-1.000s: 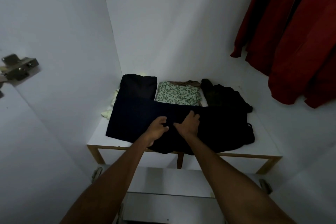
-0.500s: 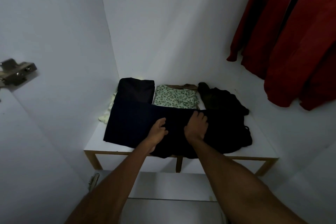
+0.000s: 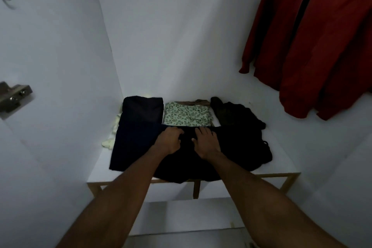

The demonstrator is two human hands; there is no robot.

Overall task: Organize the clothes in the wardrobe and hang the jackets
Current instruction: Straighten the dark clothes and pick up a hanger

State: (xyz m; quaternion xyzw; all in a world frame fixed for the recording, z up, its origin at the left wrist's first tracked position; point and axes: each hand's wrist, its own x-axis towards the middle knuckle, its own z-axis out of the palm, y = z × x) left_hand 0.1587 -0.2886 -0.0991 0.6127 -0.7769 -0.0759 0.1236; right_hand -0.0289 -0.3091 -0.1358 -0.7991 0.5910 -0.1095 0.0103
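Both hands rest on the wide black folded garment (image 3: 231, 153) that lies across the front of the white wardrobe shelf with a pale wooden front edge (image 3: 281, 159). The left hand (image 3: 170, 140) sits knuckles-up on the cloth near its left part, its fingers bent under and bunched against the fabric; it looks like it is gathering or pinching a fold, though the dark cloth hides whether any is actually caught between fingers and thumb, so the grip cannot be told for certain. The right hand (image 3: 206, 142) lies just beside it, a narrow strip of black fabric between them, palm down with the fingers stretched forward and slightly spread, pressing flat on the garment and grasping nothing. Left of the hands a dark navy folded garment (image 3: 132, 143) lies next to the black one and reaches to the back of the shelf. A pale yellow-green crumpled cloth (image 3: 112, 135) peeks out from under its left edge. Behind the hands lies a light green folded piece with a leaf print (image 3: 187, 116), touching the far edge of the black garment, with a brown cloth (image 3: 196, 102) showing just behind it. To the right of that sits a dark heap of clothing (image 3: 235, 115). Red jackets (image 3: 322, 46) hang at the upper right, well apart from the hands.
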